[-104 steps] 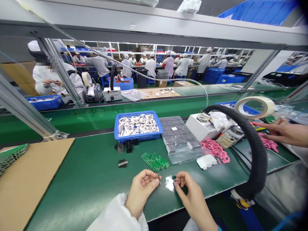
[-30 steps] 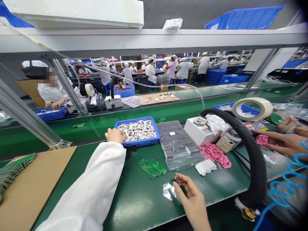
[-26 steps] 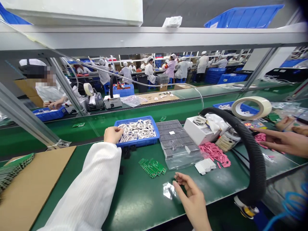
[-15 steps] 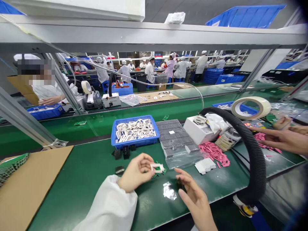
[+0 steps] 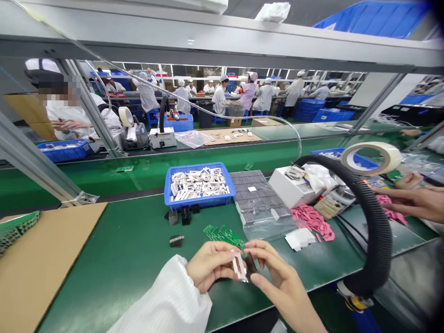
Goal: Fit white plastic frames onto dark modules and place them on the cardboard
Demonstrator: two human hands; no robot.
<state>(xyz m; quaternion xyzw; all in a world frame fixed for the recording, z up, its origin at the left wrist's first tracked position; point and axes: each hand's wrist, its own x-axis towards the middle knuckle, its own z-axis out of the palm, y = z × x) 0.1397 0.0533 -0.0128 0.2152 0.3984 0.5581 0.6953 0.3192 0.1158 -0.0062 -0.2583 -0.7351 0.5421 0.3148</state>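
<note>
We work at a long green assembly bench [image 5: 114,273], with a cardboard sheet [image 5: 45,263] well left of our fingers and a black corrugated hose [image 5: 376,231] arching well to their right. Ahead of the fingers sit a blue plastic tray [image 5: 199,167] of white frames and a clear bag of dark parts [image 5: 258,203]. Beyond the hose, a co-worker's hands [image 5: 405,199] work among pink slips.

Just past our fingertips lies a cluster of green circuit boards [image 5: 225,236]. Our left hand [image 5: 210,267] is closed, its fingers apparently pinching a white plastic frame [image 5: 238,268]. Our right hand [image 5: 279,282] is also closed, apparently pinching a small dark part [image 5: 250,263] against the frame.

A weak pinch or a crooked push could likely send either piece falling, perhaps off the bench's near edge, which runs just below the fingers. A careless knuckle could nudge the boards. The widest open room lies left of the fingers; ahead, space is tight.
</note>
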